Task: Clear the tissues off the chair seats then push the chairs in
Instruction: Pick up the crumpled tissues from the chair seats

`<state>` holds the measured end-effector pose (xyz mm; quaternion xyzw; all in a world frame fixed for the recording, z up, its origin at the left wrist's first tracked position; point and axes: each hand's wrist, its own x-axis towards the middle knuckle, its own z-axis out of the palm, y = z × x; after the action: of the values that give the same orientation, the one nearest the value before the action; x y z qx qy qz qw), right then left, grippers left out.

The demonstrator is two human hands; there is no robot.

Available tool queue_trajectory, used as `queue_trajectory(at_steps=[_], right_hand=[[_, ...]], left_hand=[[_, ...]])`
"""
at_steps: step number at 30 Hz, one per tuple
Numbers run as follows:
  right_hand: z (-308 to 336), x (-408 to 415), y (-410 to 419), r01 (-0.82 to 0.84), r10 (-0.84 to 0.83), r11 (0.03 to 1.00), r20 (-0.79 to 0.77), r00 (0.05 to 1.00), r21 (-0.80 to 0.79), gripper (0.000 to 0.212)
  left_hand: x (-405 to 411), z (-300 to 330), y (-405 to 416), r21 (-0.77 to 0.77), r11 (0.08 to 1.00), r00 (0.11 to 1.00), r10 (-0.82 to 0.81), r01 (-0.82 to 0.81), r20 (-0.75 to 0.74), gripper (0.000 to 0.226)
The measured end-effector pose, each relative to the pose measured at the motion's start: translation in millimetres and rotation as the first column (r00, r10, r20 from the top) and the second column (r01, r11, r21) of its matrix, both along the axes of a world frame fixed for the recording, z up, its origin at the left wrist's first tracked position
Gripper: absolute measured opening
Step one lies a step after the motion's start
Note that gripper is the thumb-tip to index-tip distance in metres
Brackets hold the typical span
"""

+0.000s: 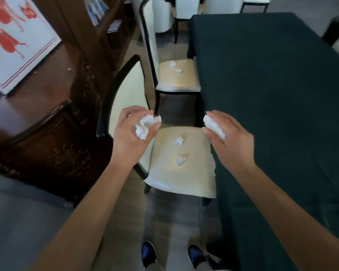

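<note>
Grey floor tiles [164, 218] run between a dark carved cabinet [53, 149] and a worktop under a dark green cloth [272, 94]. Two crumpled tissues lie on the near chair seat [184, 178], one [179, 141] toward its back edge and one [181, 160] near its middle, apart from each other. Above that seat, the left hand [131, 133] grips a wad of tissue [145, 125], fingers curled round it, over the seat's left back corner. The right hand [229, 137] pinches another wad [213, 126] between thumb and fingers over the right back corner, just beside the cloth. Beyond, a second chair seat [176, 79] carries two more tissues [176, 67] close together near its back edge. Both chairs stand pulled out from the worktop, seats touching its cloth.
</note>
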<state>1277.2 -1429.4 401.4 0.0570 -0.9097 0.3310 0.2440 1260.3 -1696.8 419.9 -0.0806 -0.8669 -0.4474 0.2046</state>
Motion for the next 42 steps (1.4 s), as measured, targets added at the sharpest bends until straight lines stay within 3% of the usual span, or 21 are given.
queue_trajectory(at_steps=[9, 17, 25, 29, 37, 42], right_hand=[[-31, 19, -66, 0.17, -0.164, 0.983, -0.084, 0.983, 0.065, 0.037], [-52, -6, -48, 0.287, -0.287, 0.957, -0.005, 0.958, 0.032, 0.042], [-109, -93, -14, 0.27, -0.266, 0.963, 0.136, 0.954, -0.013, 0.033], [-134, -135, 5, 0.192, -0.18, 0.981, 0.211, 0.961, -0.04, 0.032], [-175, -184, 40, 0.142, -0.125, 0.989, 0.287, 0.95, -0.039, 0.036], [-207, -180, 32, 0.21, -0.145, 0.973, 0.449, 0.882, -0.099, 0.042]], left_hand=[[-55, -12, -39, 0.039, 0.983, 0.982, -0.183, 0.181, 0.056, 0.026], [-102, -41, -11, 0.037, 0.951, 0.942, -0.31, 0.308, 0.129, 0.025], [-181, -76, 22, 0.059, 0.976, 0.944, -0.216, 0.208, 0.249, 0.02], [-218, -91, 40, 0.062, 0.982, 0.917, -0.187, 0.177, 0.351, 0.019], [-272, -161, 81, -0.04, 0.98, 0.887, -0.158, 0.194, 0.435, 0.018], [-298, -224, 89, -0.161, 0.958, 0.843, -0.12, 0.236, 0.524, 0.022]])
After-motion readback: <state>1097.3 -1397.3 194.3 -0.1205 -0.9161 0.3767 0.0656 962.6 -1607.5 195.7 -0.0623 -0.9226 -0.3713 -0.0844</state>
